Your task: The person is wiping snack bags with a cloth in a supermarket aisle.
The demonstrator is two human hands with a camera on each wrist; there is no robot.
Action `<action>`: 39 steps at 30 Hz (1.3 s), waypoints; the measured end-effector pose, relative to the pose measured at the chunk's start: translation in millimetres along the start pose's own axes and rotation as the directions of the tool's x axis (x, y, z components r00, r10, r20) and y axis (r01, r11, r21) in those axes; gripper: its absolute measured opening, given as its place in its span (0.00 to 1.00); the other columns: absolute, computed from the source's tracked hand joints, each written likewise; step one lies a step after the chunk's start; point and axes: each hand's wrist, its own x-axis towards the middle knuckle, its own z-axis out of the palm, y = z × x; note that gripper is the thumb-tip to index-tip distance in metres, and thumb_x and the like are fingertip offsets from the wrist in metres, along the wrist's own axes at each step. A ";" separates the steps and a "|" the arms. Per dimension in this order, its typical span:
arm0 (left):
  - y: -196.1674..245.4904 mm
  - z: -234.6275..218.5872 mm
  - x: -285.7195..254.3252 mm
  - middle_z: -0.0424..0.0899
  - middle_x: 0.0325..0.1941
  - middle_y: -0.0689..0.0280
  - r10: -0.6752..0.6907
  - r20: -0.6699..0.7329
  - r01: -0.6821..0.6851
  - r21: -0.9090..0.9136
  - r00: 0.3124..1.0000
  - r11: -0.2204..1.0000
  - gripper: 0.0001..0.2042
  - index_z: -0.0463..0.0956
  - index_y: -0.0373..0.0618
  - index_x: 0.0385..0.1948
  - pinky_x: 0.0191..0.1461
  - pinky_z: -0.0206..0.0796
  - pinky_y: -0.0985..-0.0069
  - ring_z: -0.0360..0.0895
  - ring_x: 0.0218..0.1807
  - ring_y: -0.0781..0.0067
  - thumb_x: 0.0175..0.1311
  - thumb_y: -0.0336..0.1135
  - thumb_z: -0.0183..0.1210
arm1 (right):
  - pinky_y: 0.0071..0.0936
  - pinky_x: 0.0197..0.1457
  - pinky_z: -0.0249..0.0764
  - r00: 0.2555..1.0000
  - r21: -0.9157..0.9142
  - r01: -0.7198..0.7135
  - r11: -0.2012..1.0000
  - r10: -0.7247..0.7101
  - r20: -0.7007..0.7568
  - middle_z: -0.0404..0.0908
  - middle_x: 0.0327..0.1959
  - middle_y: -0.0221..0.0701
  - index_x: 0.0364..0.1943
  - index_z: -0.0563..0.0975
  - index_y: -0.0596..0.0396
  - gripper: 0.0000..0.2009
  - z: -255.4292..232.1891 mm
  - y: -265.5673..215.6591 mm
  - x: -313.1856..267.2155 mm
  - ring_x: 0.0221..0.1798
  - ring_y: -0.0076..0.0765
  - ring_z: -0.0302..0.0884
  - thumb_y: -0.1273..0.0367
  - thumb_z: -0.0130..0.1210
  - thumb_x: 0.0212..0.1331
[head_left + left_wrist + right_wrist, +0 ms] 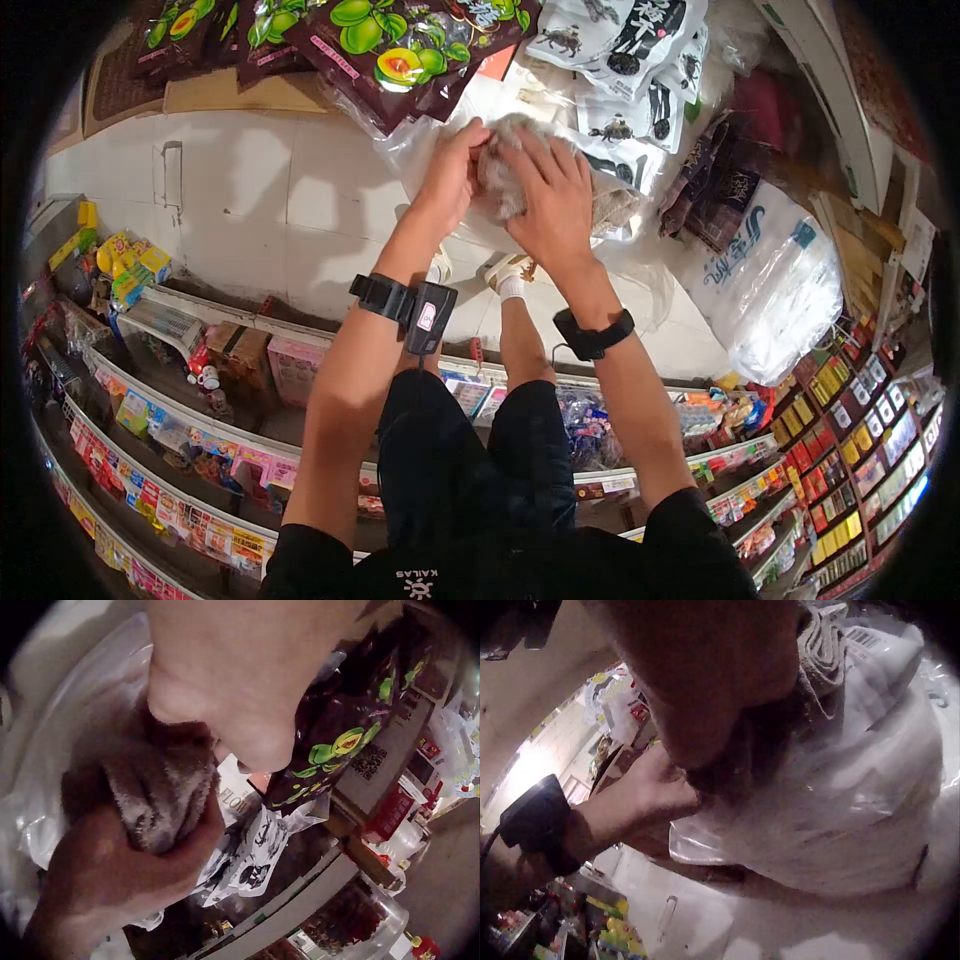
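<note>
A bunched grey-beige towel (pixel 508 165) with a fuzzy surface lies at the mouth of a clear plastic bag (pixel 840 802). My right hand (pixel 553 200) grips the towel from above, its fingers bent over it. On the other side, my left hand (pixel 452 178) holds the bag's edge with curled fingers, right beside the towel. In the left wrist view the towel (pixel 161 799) bulges between both hands. More folded cloth (pixel 821 660) shows inside the bag in the right wrist view. Some fingertips are hidden behind the towel and plastic.
Dark snack packets with green fruit (pixel 400 55) lie ahead of the hands. White packets with black print (pixel 625 50) are beside them. A large plastic-wrapped white pack (pixel 770 285) stands at right. Stocked shelves (pixel 190 430) run behind the person, over a tiled floor (pixel 300 190).
</note>
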 end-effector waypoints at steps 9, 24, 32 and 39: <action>-6.8 8.0 2.9 0.86 0.38 0.68 0.158 -0.027 -0.137 0.364 0.987 0.921 0.13 0.82 0.34 0.51 0.31 0.68 0.82 0.81 0.33 0.83 0.71 0.33 0.66 | 0.59 0.73 0.64 0.918 -0.119 0.379 0.918 -0.357 0.172 0.77 0.68 0.26 0.50 0.85 0.42 0.18 0.6 9.2 -64.4 0.70 0.47 0.72 0.68 0.61 0.53; -12.3 7.4 -5.4 0.86 0.37 0.67 0.282 0.030 -0.255 0.527 0.959 0.811 0.13 0.82 0.32 0.55 0.31 0.68 0.81 0.78 0.34 0.84 0.75 0.29 0.58 | 0.54 0.69 0.64 0.997 -0.209 0.076 0.975 -0.074 0.017 0.76 0.70 0.30 0.58 0.83 0.45 0.29 -21.2 6.8 -5.3 0.71 0.51 0.69 0.78 0.63 0.45; -15.0 4.1 -1.3 0.88 0.41 0.63 0.193 -0.014 -0.161 0.495 0.981 0.854 0.14 0.82 0.31 0.54 0.38 0.72 0.79 0.80 0.36 0.80 0.73 0.30 0.62 | 0.49 0.69 0.67 0.998 -0.132 -0.047 0.990 0.040 -0.055 0.77 0.69 0.28 0.54 0.82 0.47 0.31 -37.6 42.6 -29.5 0.66 0.51 0.70 0.78 0.65 0.37; -18.9 5.3 -1.8 0.88 0.42 0.65 0.250 -0.052 -0.184 0.536 0.967 0.824 0.14 0.80 0.33 0.55 0.31 0.70 0.84 0.80 0.34 0.87 0.74 0.31 0.63 | 0.45 0.68 0.69 0.996 0.016 0.041 0.999 -0.039 -0.086 0.81 0.65 0.31 0.54 0.82 0.48 0.31 -50.7 62.5 -37.2 0.60 0.53 0.73 0.78 0.62 0.35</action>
